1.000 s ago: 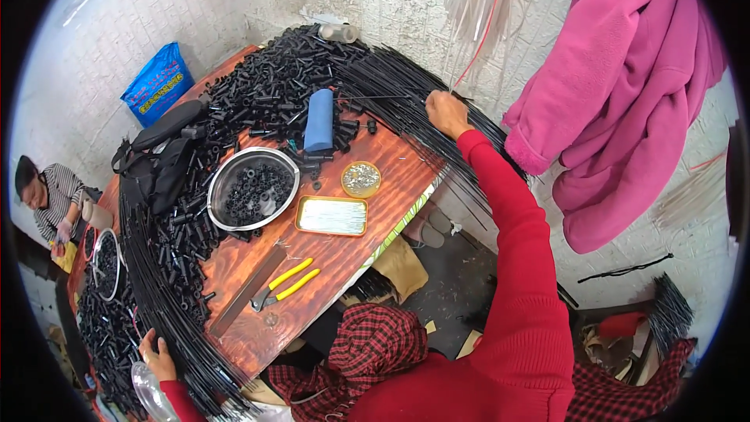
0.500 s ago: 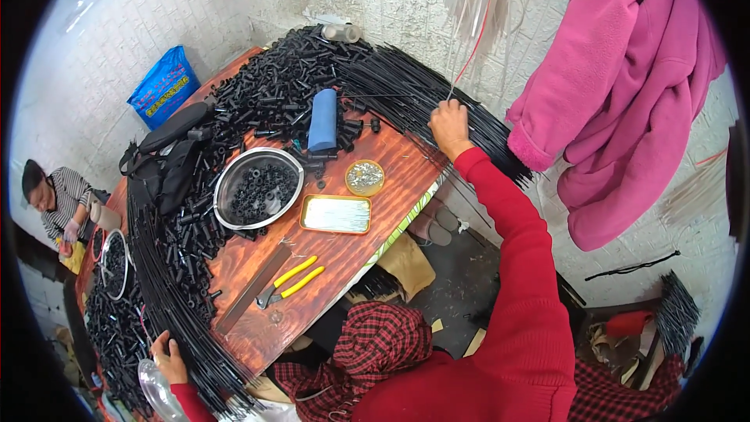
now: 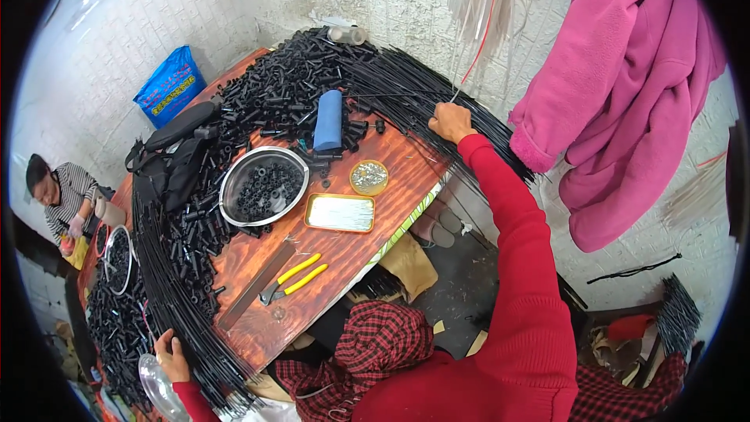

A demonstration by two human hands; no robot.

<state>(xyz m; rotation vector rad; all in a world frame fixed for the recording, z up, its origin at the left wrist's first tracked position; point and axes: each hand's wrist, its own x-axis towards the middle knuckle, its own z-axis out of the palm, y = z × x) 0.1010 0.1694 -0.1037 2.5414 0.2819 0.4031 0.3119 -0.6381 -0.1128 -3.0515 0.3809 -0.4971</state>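
Note:
My right hand point(image 3: 451, 122) is closed over the far-right bundle of thin black rods point(image 3: 398, 86). A thin pale line rises from its fingers toward the strips hanging on the wall; what it grips I cannot make out. At the lower left, my left hand point(image 3: 172, 356) has its fingers curled beside another long bundle of black rods point(image 3: 168, 289). A thin reddish line runs close to those fingers, but what they hold is too small to name. A clear plastic bowl point(image 3: 160, 391) lies just below that hand.
On the wooden table point(image 3: 344, 254) are yellow-handled pliers point(image 3: 295, 277), a metal bowl point(image 3: 226, 203) of black rings, a tray of pins point(image 3: 340, 212), a round dish point(image 3: 369, 178), a blue block point(image 3: 328, 121) and heaped black tubes point(image 3: 273, 78). Another person point(image 3: 66, 195) sits far left. A pink jacket point(image 3: 617, 94) hangs right.
The whole view has shifted slightly, with the table appearing a little lower and further right. Both hands stay at the same bundles. The other person's head has lifted a little.

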